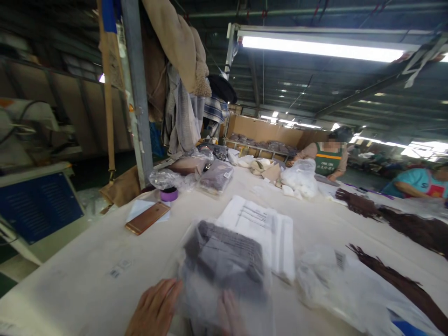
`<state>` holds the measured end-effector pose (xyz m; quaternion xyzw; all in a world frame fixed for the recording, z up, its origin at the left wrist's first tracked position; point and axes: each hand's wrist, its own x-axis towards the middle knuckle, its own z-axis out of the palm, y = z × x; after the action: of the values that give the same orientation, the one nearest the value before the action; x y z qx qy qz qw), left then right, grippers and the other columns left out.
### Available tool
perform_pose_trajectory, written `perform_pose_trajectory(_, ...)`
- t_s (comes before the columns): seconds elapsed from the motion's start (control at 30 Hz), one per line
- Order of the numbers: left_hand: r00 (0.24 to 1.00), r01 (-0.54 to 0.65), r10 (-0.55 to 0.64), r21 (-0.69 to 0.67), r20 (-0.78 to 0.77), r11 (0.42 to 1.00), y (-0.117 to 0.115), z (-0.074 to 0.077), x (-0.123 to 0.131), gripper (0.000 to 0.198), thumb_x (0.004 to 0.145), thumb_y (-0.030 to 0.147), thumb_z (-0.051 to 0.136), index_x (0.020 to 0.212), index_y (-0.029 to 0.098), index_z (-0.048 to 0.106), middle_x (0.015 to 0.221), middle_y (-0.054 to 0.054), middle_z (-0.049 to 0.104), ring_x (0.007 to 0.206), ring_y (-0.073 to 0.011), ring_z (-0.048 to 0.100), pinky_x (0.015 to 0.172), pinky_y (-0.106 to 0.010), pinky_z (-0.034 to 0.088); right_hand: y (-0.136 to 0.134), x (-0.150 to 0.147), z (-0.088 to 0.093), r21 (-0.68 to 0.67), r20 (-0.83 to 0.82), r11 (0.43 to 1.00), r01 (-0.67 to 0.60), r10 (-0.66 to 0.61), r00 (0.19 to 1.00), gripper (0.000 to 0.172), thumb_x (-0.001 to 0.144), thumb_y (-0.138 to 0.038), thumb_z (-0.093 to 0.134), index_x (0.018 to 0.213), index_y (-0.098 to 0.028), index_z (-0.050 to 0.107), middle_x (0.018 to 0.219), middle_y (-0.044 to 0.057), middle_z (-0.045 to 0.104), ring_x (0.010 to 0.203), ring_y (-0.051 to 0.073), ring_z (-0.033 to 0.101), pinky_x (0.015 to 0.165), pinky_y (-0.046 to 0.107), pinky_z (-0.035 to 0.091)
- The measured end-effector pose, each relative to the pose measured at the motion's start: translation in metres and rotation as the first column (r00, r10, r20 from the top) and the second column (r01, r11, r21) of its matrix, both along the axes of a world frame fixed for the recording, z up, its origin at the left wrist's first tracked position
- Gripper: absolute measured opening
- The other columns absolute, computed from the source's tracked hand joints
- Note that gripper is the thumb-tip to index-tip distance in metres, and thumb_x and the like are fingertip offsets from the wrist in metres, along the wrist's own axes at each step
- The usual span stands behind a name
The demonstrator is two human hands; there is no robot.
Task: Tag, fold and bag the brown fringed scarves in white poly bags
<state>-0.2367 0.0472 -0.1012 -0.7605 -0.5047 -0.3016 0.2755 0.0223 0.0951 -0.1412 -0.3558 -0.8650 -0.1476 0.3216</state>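
Observation:
A clear plastic bag [201,296] with a folded dark grey cloth [224,256] in it lies at the near middle of the table, blurred by motion. At the bag's lower left edge is my left hand [156,305], fingers together and bent onto the plastic; its thumb is hidden. My right hand [231,312] is at the bag's near end, just below the cloth. It is smeared, and I cannot make out whether it lies over or under the plastic. Behind the bag, a stack of white printed sheets [259,228] rests flat on the table.
Left of the bag lie a phone [149,218] and a purple tape roll [169,193]. Bagged goods [216,176] sit further back. To the right are loose plastic bags [336,275] and dark brown fringed cloths [399,280]. A co-worker [327,158] is across the table.

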Motion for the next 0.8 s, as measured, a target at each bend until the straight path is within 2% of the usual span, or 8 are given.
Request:
perform_pose_trajectory(0.1, 1.000, -0.015, 0.016, -0.012, 0.004, 1.000, 0.014, 0.016, -0.006, 0.036, 0.086, 0.003, 0.032, 0.109, 0.015, 0.057, 0.099, -0.009, 0.062, 0.095, -0.0180, 0.057, 0.084, -0.030, 0.044, 0.028, -0.030, 0.001, 0.214, 0.005, 0.977, 0.018, -0.019, 1.000, 0.042, 0.088, -0.016, 0.039, 0.128, -0.018, 0.048, 0.113, 0.007, 0.065, 0.108, 0.022, 0.057, 0.089, 0.035, 0.047)
perform_pose_trajectory(0.2, 0.999, 0.041, -0.041, -0.001, 0.031, 0.999, 0.022, 0.021, -0.004, 0.031, 0.087, 0.002, 0.034, 0.101, 0.015, 0.058, 0.085, -0.005, 0.060, 0.080, -0.0140, 0.057, 0.076, -0.027, 0.045, 0.046, -0.048, 0.006, 0.189, 0.033, 0.977, 0.094, -0.102, 0.994, 0.039, 0.087, -0.017, 0.038, 0.123, -0.016, 0.054, 0.119, 0.009, 0.062, 0.118, 0.025, 0.049, 0.106, 0.046, 0.027)
perform_pose_trajectory(0.27, 0.997, 0.061, -0.061, 0.011, 0.050, 0.998, 0.023, 0.021, -0.003, 0.029, 0.088, 0.002, 0.035, 0.098, 0.015, 0.058, 0.079, -0.004, 0.058, 0.073, -0.0134, 0.055, 0.072, -0.026, 0.045, 0.053, -0.051, 0.007, 0.179, 0.076, 0.977, 0.120, -0.135, 0.988, 0.038, 0.085, -0.020, 0.042, 0.120, -0.018, 0.056, 0.119, 0.010, 0.061, 0.121, 0.026, 0.046, 0.110, 0.048, 0.015)
perform_pose_trajectory(0.33, 0.995, 0.072, -0.073, 0.028, 0.061, 0.997, 0.022, 0.019, -0.006, 0.029, 0.088, 0.003, 0.034, 0.099, 0.015, 0.058, 0.079, -0.004, 0.058, 0.073, -0.0138, 0.055, 0.072, -0.027, 0.046, 0.057, -0.050, 0.003, 0.188, 0.089, 0.968, 0.165, -0.184, 0.979, 0.040, 0.083, -0.025, 0.046, 0.122, -0.018, 0.055, 0.120, 0.011, 0.060, 0.122, 0.029, 0.044, 0.110, 0.051, 0.011)
perform_pose_trajectory(0.53, 0.990, 0.099, -0.099, 0.013, 0.096, 0.995, 0.017, 0.010, -0.022, 0.032, 0.086, 0.001, 0.030, 0.097, 0.017, 0.057, 0.078, -0.003, 0.057, 0.074, -0.0141, 0.055, 0.074, -0.026, 0.045, 0.070, -0.040, -0.011, 0.134, 0.195, 0.962, 0.238, -0.262, 0.945, 0.060, 0.081, -0.018, 0.045, 0.139, -0.029, 0.034, 0.132, 0.009, 0.051, 0.117, 0.033, 0.048, 0.100, 0.056, 0.029)
perform_pose_trajectory(0.6, 0.994, 0.038, -0.039, 0.008, 0.099, 0.999, 0.016, 0.006, -0.027, 0.034, 0.086, 0.001, 0.030, 0.100, 0.018, 0.056, 0.081, -0.003, 0.057, 0.076, -0.0140, 0.055, 0.072, -0.026, 0.046, 0.073, -0.039, -0.008, 0.056, 0.229, 0.967, 0.247, -0.253, 0.940, 0.062, 0.080, -0.015, 0.044, 0.139, -0.031, 0.034, 0.134, 0.008, 0.049, 0.117, 0.035, 0.048, 0.098, 0.057, 0.032)
perform_pose_trajectory(0.7, 0.987, -0.151, 0.153, -0.034, 0.057, 0.988, 0.015, 0.002, -0.031, 0.033, 0.085, 0.003, 0.032, 0.107, 0.015, 0.054, 0.080, -0.004, 0.058, 0.072, -0.0152, 0.057, 0.066, -0.027, 0.048, 0.074, -0.039, 0.002, -0.048, 0.293, 0.961, 0.272, -0.247, 0.924, 0.066, 0.076, -0.005, 0.042, 0.136, -0.031, 0.038, 0.137, 0.006, 0.045, 0.121, 0.035, 0.045, 0.096, 0.056, 0.035)
perform_pose_trajectory(0.8, 0.986, -0.161, 0.162, -0.024, 0.033, 0.987, 0.013, 0.003, -0.030, 0.028, 0.085, 0.003, 0.031, 0.099, 0.013, 0.054, 0.071, -0.003, 0.058, 0.065, -0.0153, 0.058, 0.062, -0.026, 0.050, 0.075, -0.039, 0.007, -0.075, 0.314, 0.948, 0.310, -0.272, 0.909, 0.074, 0.070, 0.003, 0.039, 0.136, -0.030, 0.038, 0.138, 0.006, 0.044, 0.123, 0.033, 0.043, 0.097, 0.056, 0.036)
